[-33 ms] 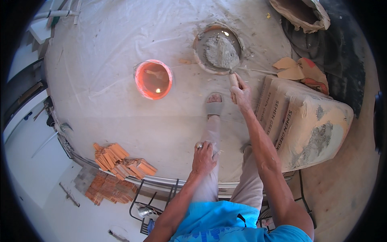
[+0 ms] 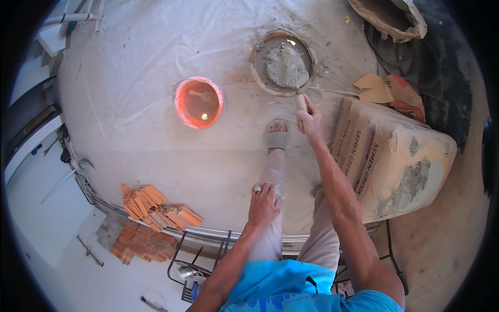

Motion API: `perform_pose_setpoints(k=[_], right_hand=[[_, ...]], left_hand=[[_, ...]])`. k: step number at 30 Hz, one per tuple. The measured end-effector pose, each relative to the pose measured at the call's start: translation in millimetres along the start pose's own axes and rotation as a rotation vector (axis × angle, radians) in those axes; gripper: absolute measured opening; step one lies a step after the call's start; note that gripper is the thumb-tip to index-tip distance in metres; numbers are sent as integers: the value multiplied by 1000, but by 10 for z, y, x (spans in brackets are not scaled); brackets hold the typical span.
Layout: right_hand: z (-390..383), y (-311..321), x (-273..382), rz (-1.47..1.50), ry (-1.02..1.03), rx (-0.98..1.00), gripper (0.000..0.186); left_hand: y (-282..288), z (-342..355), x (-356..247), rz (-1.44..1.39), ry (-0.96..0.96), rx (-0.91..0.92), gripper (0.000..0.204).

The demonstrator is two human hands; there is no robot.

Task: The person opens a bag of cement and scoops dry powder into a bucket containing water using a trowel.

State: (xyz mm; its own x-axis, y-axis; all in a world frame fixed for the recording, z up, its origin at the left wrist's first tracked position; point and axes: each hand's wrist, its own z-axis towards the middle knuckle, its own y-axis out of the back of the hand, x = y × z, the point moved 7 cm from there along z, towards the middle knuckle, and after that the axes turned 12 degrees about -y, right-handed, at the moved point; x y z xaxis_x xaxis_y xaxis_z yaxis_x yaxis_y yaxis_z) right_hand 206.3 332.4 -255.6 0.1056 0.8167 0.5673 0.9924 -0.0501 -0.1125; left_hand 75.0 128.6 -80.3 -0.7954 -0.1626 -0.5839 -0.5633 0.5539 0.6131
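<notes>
My right hand (image 2: 312,120) is closed round the pale handle of a trowel (image 2: 301,101). Its blade end reaches the near side of a round basin (image 2: 255,68) and is coated or covered with grey mortar (image 2: 285,65), so the blade's outline is hard to tell. Wet mix surrounds the heap inside the basin. My left hand (image 2: 264,204), with a ring on one finger, rests over my left knee, fingers bent and slightly apart, holding nothing. Left of the basin stands an orange bucket (image 2: 179,108) of murky liquid, with a brush-like thing (image 2: 201,95) partly in it.
Stacked cement bags (image 2: 384,151) stand beside my right forearm. Torn paper (image 2: 377,91) and an opened bag (image 2: 395,26) lie beyond them. Orange tile pieces (image 2: 156,205) are piled at the left. Plastic sheeting (image 2: 140,62) covers the floor; a black metal frame (image 2: 179,260) is low left.
</notes>
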Motion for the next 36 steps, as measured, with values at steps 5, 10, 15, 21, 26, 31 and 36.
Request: perform_pose_setpoints(k=[5,10,15,21,26,31,36], right_hand=[[356,-105,-215,21,105,-74,70],[370,-325,-236,66,32,-52,68],[385,-394,-159,47,-2,-47,67],[418,-389,-94,-31,22,-69,68],[403,-272,-29,-6,-5,-99,69],[414,-77,-4,-70,-8,-110,70],[380,16,-54,-36,-48,-89,69]], left_hand=[[65,51,6,-18,-4,7,42],[110,55,60,-30,5,-17,43],[132,70,64,-48,4,-29,43],[154,76,53,-57,-15,-50,43],[144,83,69,-57,3,-56,43],[113,67,61,-57,6,-61,42],[129,80,58,-76,-6,-74,40]])
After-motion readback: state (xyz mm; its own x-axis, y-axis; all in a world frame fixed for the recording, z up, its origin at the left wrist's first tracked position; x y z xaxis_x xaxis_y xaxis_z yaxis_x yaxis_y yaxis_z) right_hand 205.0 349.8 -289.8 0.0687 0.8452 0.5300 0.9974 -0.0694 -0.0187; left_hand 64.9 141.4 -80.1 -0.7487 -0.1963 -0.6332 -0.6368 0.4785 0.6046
